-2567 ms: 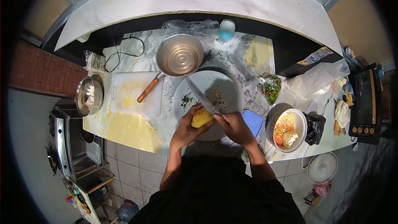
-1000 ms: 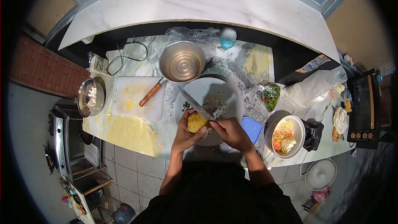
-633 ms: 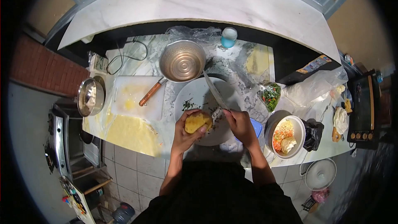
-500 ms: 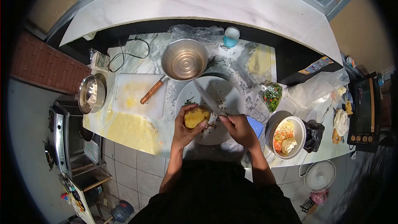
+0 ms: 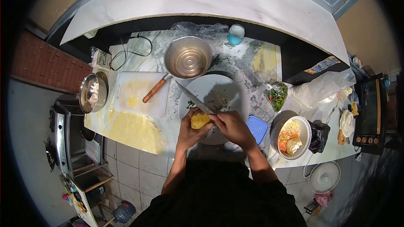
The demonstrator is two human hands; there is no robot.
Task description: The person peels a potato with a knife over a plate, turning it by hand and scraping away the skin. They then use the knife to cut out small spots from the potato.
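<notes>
A yellow, partly peeled potato is held in my left hand, with the fingers wrapped round it. My right hand grips a knife, whose blade slants up and to the left over the potato's upper edge. Both hands are over the near part of a large white plate. Small dark and pale scraps and some green leaves lie on that plate. The knife's handle is hidden inside my right hand.
Beyond the plate stands a metal saucepan, its wooden handle over a white cutting board. Rightward are a blue lid, a bag of chilies and a bowl of chopped food. A metal bowl sits left.
My right hand has moved left, closer to my left hand, bringing the knife against the potato. More of the blue lid shows now.
</notes>
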